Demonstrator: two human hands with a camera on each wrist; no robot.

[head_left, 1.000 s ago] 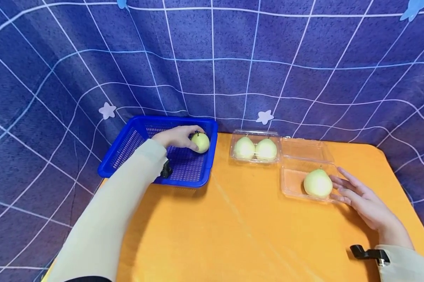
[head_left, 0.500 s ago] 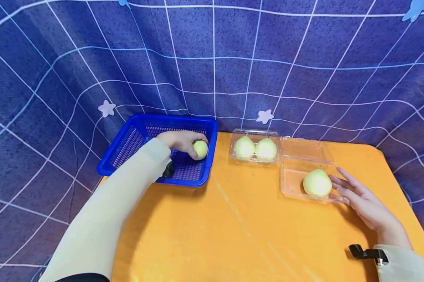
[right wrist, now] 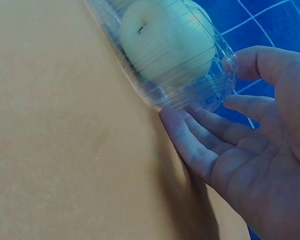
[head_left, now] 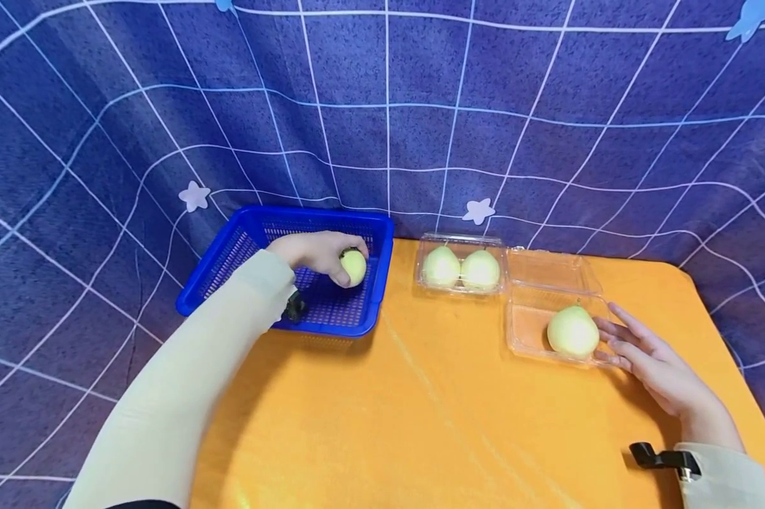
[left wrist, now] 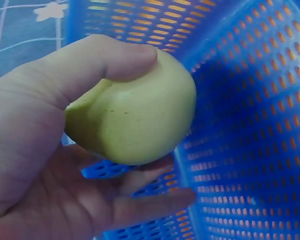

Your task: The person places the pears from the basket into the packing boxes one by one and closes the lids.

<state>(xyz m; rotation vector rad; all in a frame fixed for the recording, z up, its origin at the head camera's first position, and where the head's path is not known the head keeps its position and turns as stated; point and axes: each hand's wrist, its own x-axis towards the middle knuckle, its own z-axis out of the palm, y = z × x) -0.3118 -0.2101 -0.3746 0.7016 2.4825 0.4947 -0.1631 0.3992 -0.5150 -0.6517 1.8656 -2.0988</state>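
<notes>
Inside the blue plastic basket [head_left: 372, 311], my left hand [head_left: 319, 253] grips a yellow-green pear [head_left: 354, 267]. In the left wrist view the thumb lies across the top of that pear [left wrist: 140, 110] and fingers reach beneath it. Over on the right, my right hand [head_left: 659, 367] touches the near right end of an open clear plastic box [head_left: 525, 329], its fingers fairly straight. One pale pear [head_left: 573, 332] sits in that box's right half. Seen from the right wrist, thumb and fingertips rest at the two sides of the box's end [right wrist: 200, 97].
Behind the open box's left side stands a closed clear box [head_left: 461, 288] with two pears inside. The open box's lid [head_left: 554, 272] lies folded back toward the blue curtain [head_left: 433, 141], which hangs along the orange table's [head_left: 421, 410] back edge.
My left hand first shifts slightly right and then back left in the basket, the pear turning with it. The right hand and both boxes stay in place.
</notes>
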